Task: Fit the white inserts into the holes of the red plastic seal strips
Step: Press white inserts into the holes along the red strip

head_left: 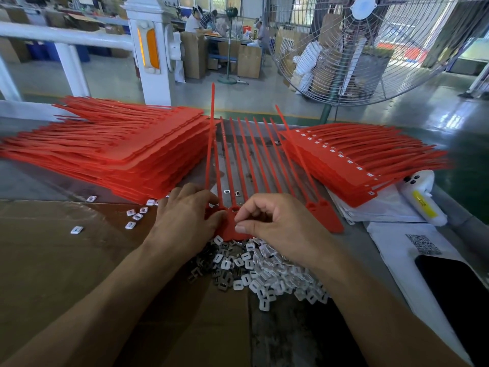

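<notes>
A red seal strip sheet lies in front of me, its thin tails fanned away towards the far edge. My left hand presses down on the sheet's near left tab. My right hand has curled fingers pinched over the tab beside it; whatever they hold is hidden. A heap of white inserts lies just below both hands. A tall stack of red strips sits at the left. Another stack of red strips, with white inserts showing in its holes, sits at the right.
Several loose inserts lie scattered on the brown cardboard at the left. White papers, a dark phone and a white tool lie at the right. A large fan stands beyond the bench.
</notes>
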The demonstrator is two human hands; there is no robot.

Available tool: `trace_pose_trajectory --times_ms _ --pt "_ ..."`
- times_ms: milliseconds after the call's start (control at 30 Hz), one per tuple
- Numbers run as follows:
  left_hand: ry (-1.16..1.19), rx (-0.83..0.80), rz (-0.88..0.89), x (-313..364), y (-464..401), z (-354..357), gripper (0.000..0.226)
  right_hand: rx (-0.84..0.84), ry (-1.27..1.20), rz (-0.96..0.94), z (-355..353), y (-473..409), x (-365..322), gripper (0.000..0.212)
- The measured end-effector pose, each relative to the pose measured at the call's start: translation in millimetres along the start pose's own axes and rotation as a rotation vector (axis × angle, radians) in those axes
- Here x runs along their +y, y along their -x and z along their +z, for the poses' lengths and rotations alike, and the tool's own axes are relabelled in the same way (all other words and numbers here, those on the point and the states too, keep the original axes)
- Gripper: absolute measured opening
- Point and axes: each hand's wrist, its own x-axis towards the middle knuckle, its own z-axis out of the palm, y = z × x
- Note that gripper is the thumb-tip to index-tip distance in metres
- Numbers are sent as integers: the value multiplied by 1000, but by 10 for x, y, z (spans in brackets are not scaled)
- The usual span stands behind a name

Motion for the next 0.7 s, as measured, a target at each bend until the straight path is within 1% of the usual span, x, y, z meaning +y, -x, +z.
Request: trace_pose_trajectory --times_ms 267,400,533,700 --pt "-5 7 7 -9 -4 6 40 -6 -7 -15 -1 5 -1 10" --pt "-6 5 12 -11 -4 7 39 9 -8 -37 5 -2 11 17" --pt "-5 4 13 -9 -1 6 38 -16 11 -49 3 -4 6 24" --pt "-6 4 14 -8 -2 7 38 -9 19 -34 9 -6 1 25"
